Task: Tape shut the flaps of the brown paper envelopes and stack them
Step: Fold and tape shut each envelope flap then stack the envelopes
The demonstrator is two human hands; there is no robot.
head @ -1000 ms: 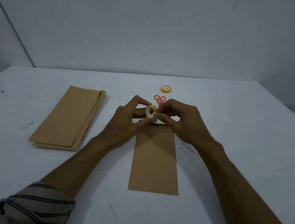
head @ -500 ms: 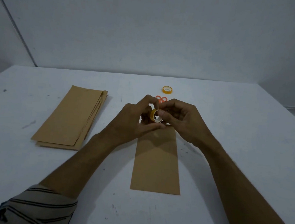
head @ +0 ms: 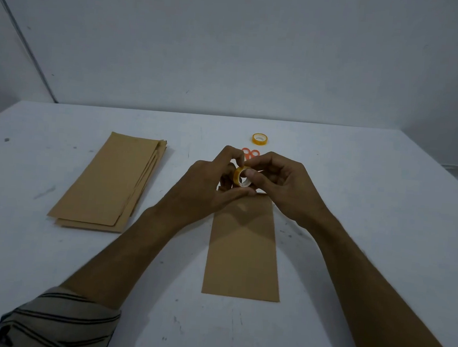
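Observation:
One brown paper envelope (head: pixel 244 245) lies lengthwise on the white table (head: pixel 368 239) in front of me. Above its far end both hands meet around a small yellow tape roll (head: pixel 240 176). My left hand (head: pixel 210 188) pinches the roll between thumb and fingers. My right hand (head: pixel 278 188) holds its other side, with fingertips on the roll's rim. The envelope's far end and flap are hidden under my hands. A pile of several brown envelopes (head: pixel 112 180) lies to the left.
A second yellow tape roll (head: pixel 260 139) sits farther back on the table. Orange scissor handles (head: pixel 251 153) peek out just behind my hands. The wall rises behind the table's far edge.
The tape roll has been turned between my fingers, from showing its white core to showing its yellow side. Both hands stayed above the envelope's far end.

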